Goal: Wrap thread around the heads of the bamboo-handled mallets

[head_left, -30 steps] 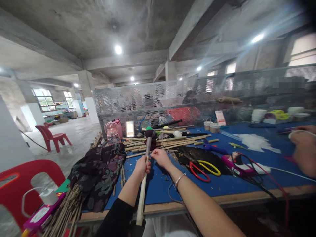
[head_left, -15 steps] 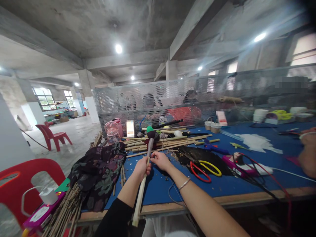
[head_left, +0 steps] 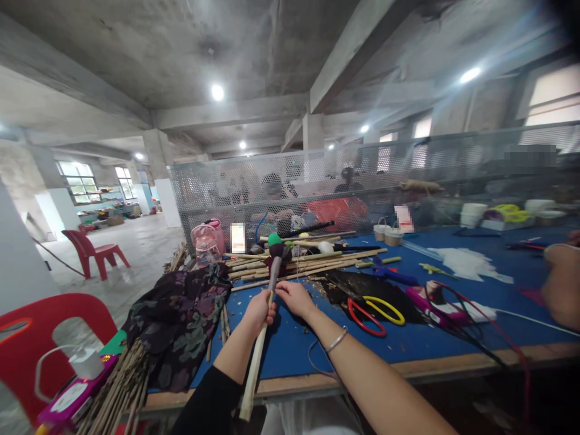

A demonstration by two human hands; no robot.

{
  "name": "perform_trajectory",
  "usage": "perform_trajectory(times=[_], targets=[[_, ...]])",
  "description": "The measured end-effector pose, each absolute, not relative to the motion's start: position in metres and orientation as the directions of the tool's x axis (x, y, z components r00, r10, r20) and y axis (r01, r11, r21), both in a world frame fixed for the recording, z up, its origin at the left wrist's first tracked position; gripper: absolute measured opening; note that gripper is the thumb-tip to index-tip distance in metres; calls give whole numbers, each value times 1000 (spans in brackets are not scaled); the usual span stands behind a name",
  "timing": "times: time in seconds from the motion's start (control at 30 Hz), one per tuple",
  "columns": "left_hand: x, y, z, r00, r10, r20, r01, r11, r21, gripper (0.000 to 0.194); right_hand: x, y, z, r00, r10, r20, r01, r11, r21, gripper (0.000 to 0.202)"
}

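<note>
My left hand (head_left: pixel 258 311) is wrapped around a pale wooden stick (head_left: pixel 252 377), which slants from beyond the table's front edge up toward the middle. The stick's upper part carries a smooth grey covering (head_left: pixel 274 273). Close to where the covering meets my left hand, my right hand (head_left: pixel 294 298) is pinched; what its fingertips hold, if anything, is too small to make out. Past the stick's far end sit a green ball-like piece (head_left: pixel 274 240) and dark round pieces (head_left: pixel 281 250); whether they touch the stick I cannot tell.
Several bamboo sticks (head_left: pixel 335 261) lie behind my hands. Scissors (head_left: pixel 366 326) with red and yellow handles rest on black cloth at right, near a purple power strip (head_left: pixel 437 308). Dark patterned fabric (head_left: pixel 181 326) and thin twigs (head_left: pixel 120 386) are at left. Another person's arm (head_left: pixel 562 287) shows far right.
Both hands keep nearly the same place on the stick. The view has shifted slightly, and the stick's lower end sits a little further left and lower.
</note>
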State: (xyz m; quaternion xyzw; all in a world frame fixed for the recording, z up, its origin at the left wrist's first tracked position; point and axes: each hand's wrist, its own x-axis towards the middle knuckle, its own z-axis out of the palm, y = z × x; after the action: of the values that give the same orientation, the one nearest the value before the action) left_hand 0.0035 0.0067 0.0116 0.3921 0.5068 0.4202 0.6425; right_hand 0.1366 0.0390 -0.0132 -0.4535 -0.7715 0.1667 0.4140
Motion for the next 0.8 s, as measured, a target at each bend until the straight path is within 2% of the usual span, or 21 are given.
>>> perform_trajectory(times=[0.17,0.4,0.5,0.67,0.8], targets=[[5,9,10,128,938,-321,-175,340,924,18,135,44,-15,-168,883,439,562,451,-693,16],[4,10,12,123,955,-271,-210,291,933,20,135,40,-7,-126,857,500,576,473,-666,30],[4,11,10,138,951,-276,-202,300,932,21,136,41,-9,-173,882,439,554,455,-697,28],[1,13,6,137,958,-251,-214,276,937,21,136,42,-12,-347,864,364,485,497,-719,25],[-3,15,5,119,970,-212,-204,233,951,22,135,39,-10,-355,872,337,493,480,-725,25]])
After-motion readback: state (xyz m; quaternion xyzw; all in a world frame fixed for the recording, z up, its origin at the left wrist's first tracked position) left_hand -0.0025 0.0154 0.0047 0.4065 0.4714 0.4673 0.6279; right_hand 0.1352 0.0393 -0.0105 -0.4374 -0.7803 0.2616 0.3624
